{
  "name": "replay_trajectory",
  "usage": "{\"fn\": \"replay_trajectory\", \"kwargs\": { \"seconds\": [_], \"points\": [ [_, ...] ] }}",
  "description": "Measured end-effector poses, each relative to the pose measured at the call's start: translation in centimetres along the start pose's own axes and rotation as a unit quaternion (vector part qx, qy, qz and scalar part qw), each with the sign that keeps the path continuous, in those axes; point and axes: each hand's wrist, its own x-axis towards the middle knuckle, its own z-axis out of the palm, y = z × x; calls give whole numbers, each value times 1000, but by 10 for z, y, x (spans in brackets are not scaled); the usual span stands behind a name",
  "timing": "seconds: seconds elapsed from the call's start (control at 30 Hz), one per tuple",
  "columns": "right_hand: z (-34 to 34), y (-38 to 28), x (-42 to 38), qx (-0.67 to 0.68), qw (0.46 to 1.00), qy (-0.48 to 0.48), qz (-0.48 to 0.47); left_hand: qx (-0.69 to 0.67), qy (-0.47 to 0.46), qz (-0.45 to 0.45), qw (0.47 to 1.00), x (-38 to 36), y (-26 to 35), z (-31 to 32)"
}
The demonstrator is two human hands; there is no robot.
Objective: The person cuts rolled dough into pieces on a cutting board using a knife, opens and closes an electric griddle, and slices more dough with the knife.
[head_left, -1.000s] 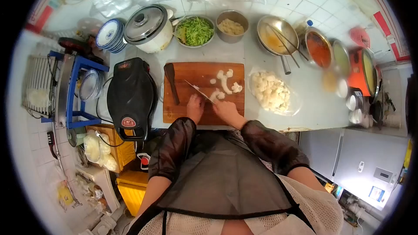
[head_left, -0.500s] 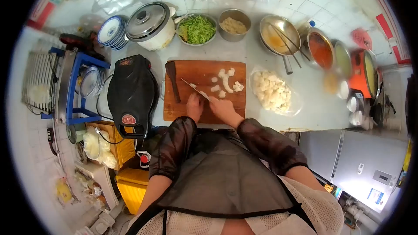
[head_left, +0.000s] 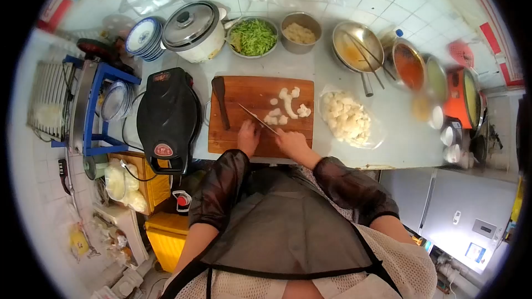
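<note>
In the head view my right hand (head_left: 292, 143) is closed around the handle end of a knife (head_left: 256, 117), its blade slanting up and left across the wooden cutting board (head_left: 238, 143). Close beside the blade is my left hand (head_left: 249, 137), fingers curled on the board; whatever they hold is hidden. White cauliflower pieces (head_left: 287, 99) lie on the board's right half, some just above the blade. A long dark tool (head_left: 220, 102) rests along the board's left side. To the right, a heap of cut cauliflower (head_left: 346, 116) sits on a clear plastic bag.
A black electric griddle (head_left: 168, 119) stands left of the board. Behind are a rice cooker (head_left: 191, 27), a bowl of shredded greens (head_left: 253, 37), a metal pot (head_left: 300, 47) and a pan with chopsticks (head_left: 351, 44). A red-filled bowl (head_left: 408, 65) is further right.
The knife and my right hand have shifted slightly right and down. Cauliflower pieces near the blade now lie closer together. My left hand has stayed nearly in place.
</note>
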Motion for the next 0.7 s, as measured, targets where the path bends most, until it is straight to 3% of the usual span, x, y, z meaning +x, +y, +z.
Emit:
{"fn": "replay_trajectory", "kwargs": {
  "seconds": [0.23,0.4,0.5,0.7],
  "points": [
    [28,-19,47,72,989,120,-43,11,-11,29,999,-4,-1,-5],
    [-24,1,-7,12,1000,10,-17,-2,-31,12,999,-6,-5,-4],
    [-17,0,-14,3,999,-32,-7,5,-10,14,1000,-10,-8,-1],
    [41,-25,50,75,990,108,-44,22,1,10,1000,-20,-15,-3]
  ]
}}
